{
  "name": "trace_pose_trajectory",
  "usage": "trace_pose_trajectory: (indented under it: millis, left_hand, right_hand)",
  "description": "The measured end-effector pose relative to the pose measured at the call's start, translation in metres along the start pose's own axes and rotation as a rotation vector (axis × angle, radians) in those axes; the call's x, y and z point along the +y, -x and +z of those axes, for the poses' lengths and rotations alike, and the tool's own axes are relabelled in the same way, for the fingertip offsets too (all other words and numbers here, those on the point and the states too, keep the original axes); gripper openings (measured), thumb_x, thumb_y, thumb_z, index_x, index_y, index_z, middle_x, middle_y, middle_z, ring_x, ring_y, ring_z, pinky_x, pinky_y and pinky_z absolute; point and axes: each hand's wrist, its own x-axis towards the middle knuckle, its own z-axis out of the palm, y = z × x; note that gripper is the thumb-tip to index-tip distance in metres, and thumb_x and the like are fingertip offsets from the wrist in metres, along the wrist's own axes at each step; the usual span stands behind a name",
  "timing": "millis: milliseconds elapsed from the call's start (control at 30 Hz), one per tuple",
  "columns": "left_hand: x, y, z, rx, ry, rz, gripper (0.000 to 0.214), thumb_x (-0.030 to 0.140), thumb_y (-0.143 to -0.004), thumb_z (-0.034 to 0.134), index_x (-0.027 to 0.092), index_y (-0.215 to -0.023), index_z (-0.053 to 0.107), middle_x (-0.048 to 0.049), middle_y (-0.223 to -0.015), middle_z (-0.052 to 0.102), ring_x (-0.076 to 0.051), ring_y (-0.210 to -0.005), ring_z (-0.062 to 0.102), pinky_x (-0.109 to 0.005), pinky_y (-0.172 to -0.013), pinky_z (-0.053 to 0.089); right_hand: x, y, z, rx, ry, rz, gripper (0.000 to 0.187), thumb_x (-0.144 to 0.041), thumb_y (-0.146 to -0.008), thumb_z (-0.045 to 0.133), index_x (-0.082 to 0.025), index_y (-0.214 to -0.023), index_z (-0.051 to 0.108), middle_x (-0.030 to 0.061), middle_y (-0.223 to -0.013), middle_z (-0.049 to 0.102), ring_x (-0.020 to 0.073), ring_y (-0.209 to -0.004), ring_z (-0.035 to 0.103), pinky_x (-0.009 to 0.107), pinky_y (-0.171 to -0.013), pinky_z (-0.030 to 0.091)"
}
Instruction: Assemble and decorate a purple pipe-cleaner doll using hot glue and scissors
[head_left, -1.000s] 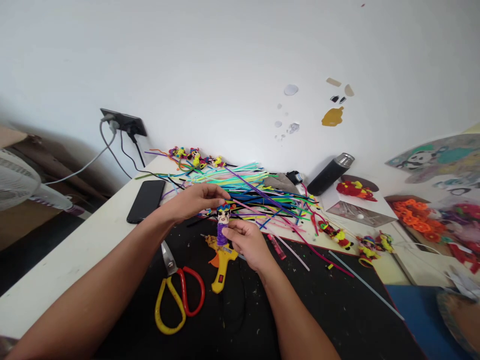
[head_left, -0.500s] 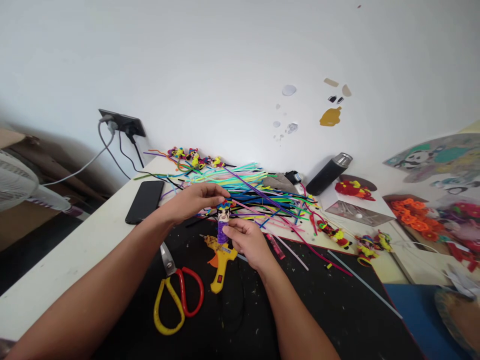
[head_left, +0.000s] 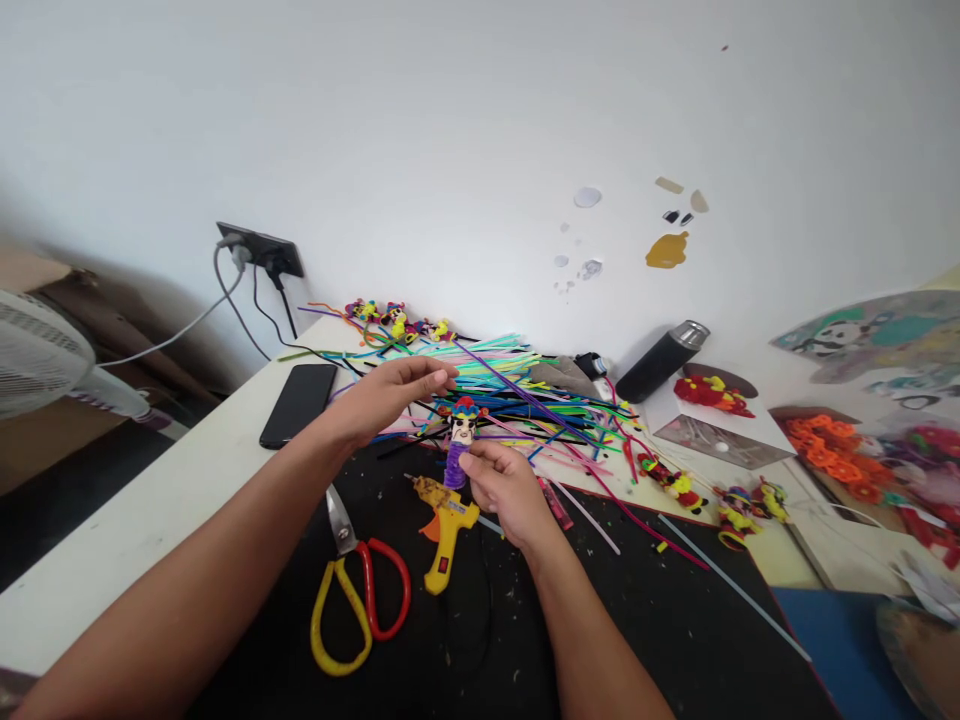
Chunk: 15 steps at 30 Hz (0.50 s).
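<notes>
A small pipe-cleaner doll with a purple body, white face and red-and-blue hat stands upright in my right hand. Thumb and fingers of that hand pinch its purple body. Just above and left of the hat is my left hand, its fingers stretched out, apart from the doll and with nothing visible in them. Below the doll, a yellow hot glue gun lies on the black mat. Scissors with one yellow and one red handle rest left of it.
Many coloured pipe cleaners are heaped behind my hands. A phone lies at left. A black flask leans at the back right beside a white box. Finished dolls lie at right, others along the wall.
My left hand has come off the doll's hat and lifted slightly away. The hat and face now show more fully. The camera view has shifted slightly.
</notes>
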Motion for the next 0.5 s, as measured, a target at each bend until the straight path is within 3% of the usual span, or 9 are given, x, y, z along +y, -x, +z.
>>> trace_pose_trajectory:
  millis: [133, 267, 500]
  left_hand:
    - [0.006, 0.001, -0.008, 0.139, 0.001, 0.059, 0.045, 0.065, -0.082, 0.078, 0.020, -0.087, 0.075, -0.0027, -0.081, 0.069, -0.018, -0.077, 0.059, -0.032, -0.074, 0.047]
    - [0.016, 0.005, -0.009, 0.096, 0.031, 0.078, 0.042, 0.061, -0.083, 0.078, 0.020, -0.080, 0.071, 0.0002, -0.071, 0.060, -0.016, -0.068, 0.051, -0.030, -0.068, 0.041]
    - [0.020, 0.006, -0.009, 0.038, -0.036, 0.036, 0.042, 0.062, -0.085, 0.074, 0.020, -0.085, 0.070, 0.0004, -0.074, 0.060, -0.016, -0.070, 0.051, -0.030, -0.069, 0.042]
  right_hand:
    - [0.001, 0.001, -0.003, 0.020, -0.059, -0.021, 0.038, -0.046, -0.075, 0.090, -0.016, -0.088, 0.070, -0.0134, -0.047, 0.035, 0.0026, -0.039, 0.017, 0.022, -0.040, 0.011]
    - [-0.002, 0.002, -0.003, 0.024, -0.079, -0.027, 0.038, -0.045, -0.076, 0.091, -0.016, -0.089, 0.071, -0.0143, -0.046, 0.031, 0.0027, -0.040, 0.016, 0.021, -0.041, 0.011]
    - [-0.005, 0.002, -0.001, 0.031, -0.084, -0.017, 0.038, -0.045, -0.076, 0.090, -0.015, -0.089, 0.071, -0.0142, -0.046, 0.032, 0.0030, -0.040, 0.015, 0.022, -0.041, 0.010]
